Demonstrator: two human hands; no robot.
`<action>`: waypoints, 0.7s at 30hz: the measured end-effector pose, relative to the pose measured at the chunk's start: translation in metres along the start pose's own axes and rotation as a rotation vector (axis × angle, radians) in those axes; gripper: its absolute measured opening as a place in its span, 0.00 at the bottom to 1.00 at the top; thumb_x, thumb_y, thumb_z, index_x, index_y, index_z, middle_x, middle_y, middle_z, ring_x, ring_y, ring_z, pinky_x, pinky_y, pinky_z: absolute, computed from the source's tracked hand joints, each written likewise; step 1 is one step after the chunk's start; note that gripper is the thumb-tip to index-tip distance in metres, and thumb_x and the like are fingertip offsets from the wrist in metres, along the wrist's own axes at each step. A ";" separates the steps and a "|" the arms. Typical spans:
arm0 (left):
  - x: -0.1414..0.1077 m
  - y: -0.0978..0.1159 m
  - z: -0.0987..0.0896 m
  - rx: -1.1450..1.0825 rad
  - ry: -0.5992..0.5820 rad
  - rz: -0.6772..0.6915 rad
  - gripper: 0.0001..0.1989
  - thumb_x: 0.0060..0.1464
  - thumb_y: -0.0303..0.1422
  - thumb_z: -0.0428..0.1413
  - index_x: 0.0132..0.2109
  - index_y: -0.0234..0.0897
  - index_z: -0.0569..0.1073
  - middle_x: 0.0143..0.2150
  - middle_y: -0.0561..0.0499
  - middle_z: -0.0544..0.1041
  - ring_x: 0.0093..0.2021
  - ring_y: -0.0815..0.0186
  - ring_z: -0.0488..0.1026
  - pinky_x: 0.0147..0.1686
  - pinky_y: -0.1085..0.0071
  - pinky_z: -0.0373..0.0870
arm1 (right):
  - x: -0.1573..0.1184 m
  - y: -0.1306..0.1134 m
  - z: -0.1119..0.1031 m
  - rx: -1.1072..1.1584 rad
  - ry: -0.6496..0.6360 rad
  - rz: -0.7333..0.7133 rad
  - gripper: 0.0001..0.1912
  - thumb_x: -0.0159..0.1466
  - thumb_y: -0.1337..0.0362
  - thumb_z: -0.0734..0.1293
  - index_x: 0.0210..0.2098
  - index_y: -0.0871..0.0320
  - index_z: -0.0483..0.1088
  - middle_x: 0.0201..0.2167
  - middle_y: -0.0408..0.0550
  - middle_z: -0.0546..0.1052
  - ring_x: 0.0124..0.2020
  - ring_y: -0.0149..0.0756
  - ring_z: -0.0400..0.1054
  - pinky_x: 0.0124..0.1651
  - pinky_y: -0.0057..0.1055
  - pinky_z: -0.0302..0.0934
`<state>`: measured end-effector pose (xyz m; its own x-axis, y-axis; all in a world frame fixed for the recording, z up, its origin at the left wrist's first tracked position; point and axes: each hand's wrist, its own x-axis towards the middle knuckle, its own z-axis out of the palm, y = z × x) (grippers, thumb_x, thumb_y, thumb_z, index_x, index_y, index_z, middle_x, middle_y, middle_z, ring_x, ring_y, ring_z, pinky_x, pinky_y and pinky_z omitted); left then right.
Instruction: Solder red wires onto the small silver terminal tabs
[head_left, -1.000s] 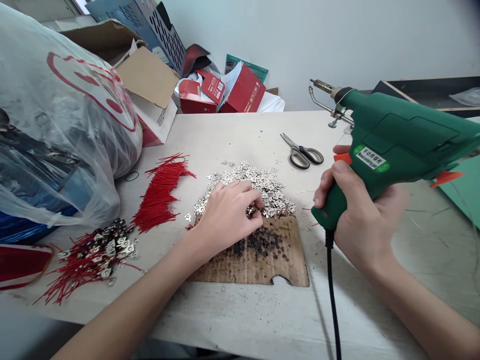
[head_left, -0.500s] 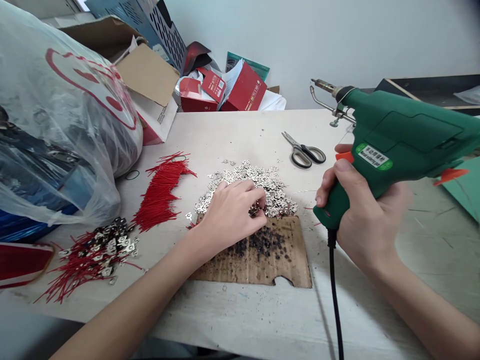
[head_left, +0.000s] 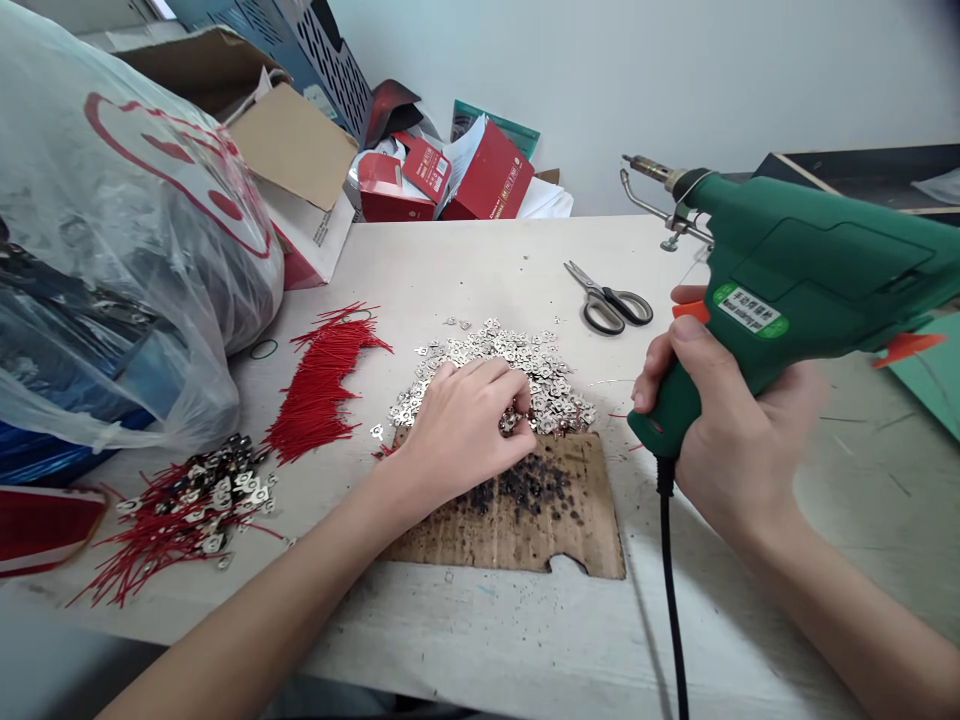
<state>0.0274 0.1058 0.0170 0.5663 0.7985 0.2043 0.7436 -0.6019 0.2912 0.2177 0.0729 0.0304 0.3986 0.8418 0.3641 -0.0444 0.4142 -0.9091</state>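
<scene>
My right hand (head_left: pixel 731 440) is wrapped round the handle of a green soldering gun (head_left: pixel 817 270), raised above the table's right side. Its metal tip points left, and the thumb lies near the orange trigger (head_left: pixel 691 311). A black cord (head_left: pixel 670 580) hangs from the grip. With fingers curled down, my left hand (head_left: pixel 469 425) is at the near edge of a pile of small silver metal tabs (head_left: pixel 555 385). Some tabs show in the gap by its thumb; the fingertips are hidden. Beneath the hand lies a cardboard piece (head_left: pixel 480 545) with dark burn spots.
Red wires (head_left: pixel 315 390) lie in a bundle left of the tabs. Nearer the front left is a heap of wires with tabs attached (head_left: pixel 202 500). Scissors (head_left: pixel 611 305) rest behind. A plastic bag (head_left: pixel 150 240), an open carton (head_left: pixel 296 145) and red boxes (head_left: pixel 487 175) stand along the back left.
My left hand has shifted very slightly at the edge of the tab pile. The soldering gun stays raised in my right hand, nearly unmoved.
</scene>
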 end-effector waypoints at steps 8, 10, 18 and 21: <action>0.000 0.001 -0.001 -0.015 -0.020 -0.023 0.07 0.53 0.32 0.55 0.40 0.42 0.74 0.40 0.54 0.74 0.44 0.63 0.71 0.43 0.63 0.62 | 0.000 -0.001 0.000 0.004 -0.004 0.009 0.09 0.66 0.61 0.72 0.44 0.57 0.74 0.25 0.44 0.70 0.18 0.36 0.61 0.19 0.35 0.53; -0.001 0.001 -0.001 -0.015 -0.019 -0.019 0.07 0.53 0.31 0.55 0.40 0.42 0.74 0.40 0.54 0.75 0.45 0.63 0.71 0.43 0.63 0.61 | 0.000 -0.001 0.000 0.015 -0.005 0.009 0.09 0.66 0.61 0.72 0.44 0.57 0.74 0.25 0.44 0.69 0.18 0.35 0.61 0.19 0.35 0.52; -0.001 0.002 0.001 0.004 0.010 -0.004 0.06 0.53 0.30 0.56 0.38 0.42 0.75 0.40 0.55 0.75 0.44 0.64 0.72 0.41 0.63 0.59 | 0.000 0.001 0.000 0.016 0.005 0.005 0.09 0.67 0.62 0.72 0.45 0.58 0.74 0.24 0.44 0.70 0.17 0.35 0.61 0.20 0.35 0.53; -0.001 0.001 0.002 0.013 0.022 0.013 0.06 0.52 0.30 0.55 0.38 0.41 0.75 0.39 0.55 0.76 0.43 0.63 0.72 0.41 0.63 0.59 | 0.000 0.001 0.000 0.013 0.002 -0.001 0.09 0.67 0.62 0.72 0.44 0.58 0.74 0.24 0.43 0.70 0.17 0.35 0.61 0.20 0.35 0.53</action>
<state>0.0286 0.1042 0.0153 0.5684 0.7903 0.2288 0.7408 -0.6126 0.2757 0.2180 0.0736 0.0296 0.4004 0.8406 0.3647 -0.0561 0.4198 -0.9059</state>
